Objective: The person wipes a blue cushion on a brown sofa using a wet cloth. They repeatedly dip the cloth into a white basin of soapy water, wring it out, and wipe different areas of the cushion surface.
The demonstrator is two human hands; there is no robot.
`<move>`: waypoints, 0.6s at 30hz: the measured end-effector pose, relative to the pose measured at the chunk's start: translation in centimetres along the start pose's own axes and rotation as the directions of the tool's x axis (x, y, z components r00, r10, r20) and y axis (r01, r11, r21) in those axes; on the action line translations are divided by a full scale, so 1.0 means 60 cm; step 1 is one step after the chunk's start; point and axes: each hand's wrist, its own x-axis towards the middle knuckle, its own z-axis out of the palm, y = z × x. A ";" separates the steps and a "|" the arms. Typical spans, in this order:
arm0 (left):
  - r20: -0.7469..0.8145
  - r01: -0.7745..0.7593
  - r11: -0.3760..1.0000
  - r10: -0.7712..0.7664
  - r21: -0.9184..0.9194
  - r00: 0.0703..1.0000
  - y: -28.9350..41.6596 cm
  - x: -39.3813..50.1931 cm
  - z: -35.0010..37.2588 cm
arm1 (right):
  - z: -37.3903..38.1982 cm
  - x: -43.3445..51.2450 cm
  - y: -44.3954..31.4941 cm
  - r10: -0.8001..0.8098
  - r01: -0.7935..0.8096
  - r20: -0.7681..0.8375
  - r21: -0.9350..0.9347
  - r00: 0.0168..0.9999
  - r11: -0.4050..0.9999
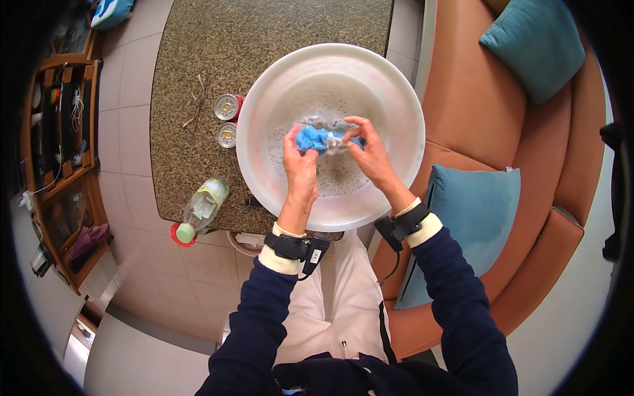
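A large white plastic basin [329,222] holds cloudy, sudsy water and stands on a speckled stone tabletop. Over the water, my left hand [301,166] grips one end of a wet, bunched blue and whitish-grey cloth [312,139], thumb below and fingers at its left. My right hand [366,148] pinches the right part of the same cloth between thumb and fingertips, with the index finger raised. Part of the cloth is hidden behind the right fingers. Both wrists wear black straps with small devices.
Left of the basin are two drink cans [226,107], dry twigs [195,104] and a clear plastic bottle with a green cap [205,203]. The speckled table [198,49] adjoins an orange sofa [470,99] with teal cushions [470,218]. A bin [242,245] stands below the table edge.
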 end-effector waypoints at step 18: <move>-0.484 0.540 0.824 -0.547 -0.170 0.683 -0.124 0.010 -0.079 | 0.038 0.038 0.051 0.488 -0.317 0.214 -0.535 0.846 0.783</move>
